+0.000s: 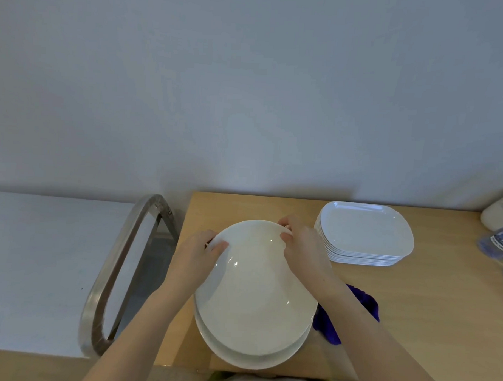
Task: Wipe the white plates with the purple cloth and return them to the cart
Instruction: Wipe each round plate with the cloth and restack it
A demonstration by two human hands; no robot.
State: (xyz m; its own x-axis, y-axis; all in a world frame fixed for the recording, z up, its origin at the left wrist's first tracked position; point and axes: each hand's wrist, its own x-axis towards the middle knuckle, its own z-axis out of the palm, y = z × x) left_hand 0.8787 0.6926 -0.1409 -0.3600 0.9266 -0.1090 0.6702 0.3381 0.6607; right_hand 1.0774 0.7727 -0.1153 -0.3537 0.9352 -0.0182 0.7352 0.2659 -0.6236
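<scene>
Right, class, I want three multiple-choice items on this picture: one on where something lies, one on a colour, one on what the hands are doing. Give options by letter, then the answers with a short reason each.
1. Where does the purple cloth lie?
A. on the stack of rectangular plates
B. on the wooden table, right of the round plates
C. over the metal handle

2. What colour is the stack of rectangular plates?
A. white
B. green
C. black

3. What are the two hands doing?
A. hanging idle
B. wiping with the cloth
C. gripping the far rim of the top round plate

Answers:
1 B, the cloth sits on the table under the right forearm.
2 A, every plate in it is white.
3 C, the left hand and right hand curl over that rim.
</scene>
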